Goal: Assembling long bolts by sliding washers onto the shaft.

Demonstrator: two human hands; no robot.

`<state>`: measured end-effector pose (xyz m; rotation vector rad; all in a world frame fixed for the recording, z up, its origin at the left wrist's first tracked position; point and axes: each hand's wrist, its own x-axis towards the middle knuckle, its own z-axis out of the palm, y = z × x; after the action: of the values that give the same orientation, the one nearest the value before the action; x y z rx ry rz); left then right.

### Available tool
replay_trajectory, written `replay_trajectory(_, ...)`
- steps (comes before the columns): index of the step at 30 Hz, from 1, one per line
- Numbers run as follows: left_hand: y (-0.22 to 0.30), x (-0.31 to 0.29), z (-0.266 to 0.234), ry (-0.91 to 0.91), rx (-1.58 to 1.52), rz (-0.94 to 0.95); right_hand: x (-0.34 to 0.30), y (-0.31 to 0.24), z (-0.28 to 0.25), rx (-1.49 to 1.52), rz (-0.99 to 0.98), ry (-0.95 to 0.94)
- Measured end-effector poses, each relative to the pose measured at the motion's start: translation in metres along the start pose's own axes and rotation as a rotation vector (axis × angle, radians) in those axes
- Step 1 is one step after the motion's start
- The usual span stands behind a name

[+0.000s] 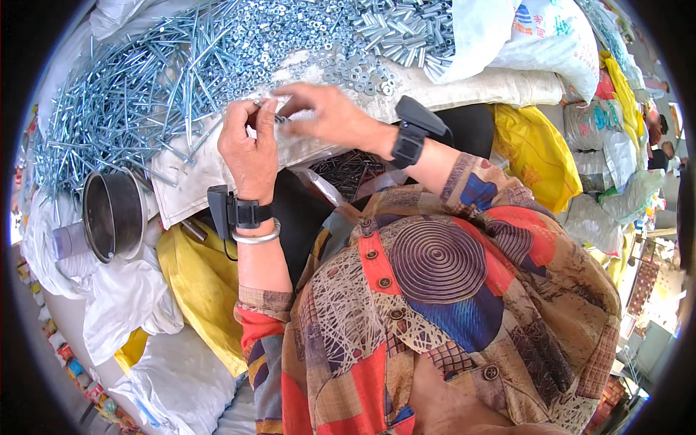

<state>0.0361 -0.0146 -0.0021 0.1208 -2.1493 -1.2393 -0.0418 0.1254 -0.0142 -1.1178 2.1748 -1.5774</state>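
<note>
Above the near edge of the heaped hardware, my left hand (250, 148) is closed in a pinch on a small metal fastener (280, 118). One end of it sticks out toward my right hand; its exact kind is too small to tell. My right hand (330, 112) is close beside it, its fingers smeared by motion, so their grip does not show. Long thin steel bolts (123, 123) lie piled at the left, with many loose nuts (268, 36) behind my hands. Flat washers (366, 72) and short metal sleeves (413, 32) lie to the right.
A white sheet (174, 177) lies under the hardware. At the left stands a dark round metal pot (112, 217). Dark metal pieces (348, 172) fill an open bag below my hands. Yellow sacks (540, 152) and white sacks (554, 43) stand around; clear filled bags (587, 130) are at the right.
</note>
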Motion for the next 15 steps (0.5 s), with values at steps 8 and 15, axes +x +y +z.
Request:
replay_trajectory(8,-0.007,0.002,0.001,0.032,0.031,0.012,-0.003,0.007,0.008,0.322,0.075,0.032)
replay_trajectory(15,-0.009,0.001,-0.002,0.035,0.006,0.003,0.000,0.014,0.018,0.363,0.018,0.084)
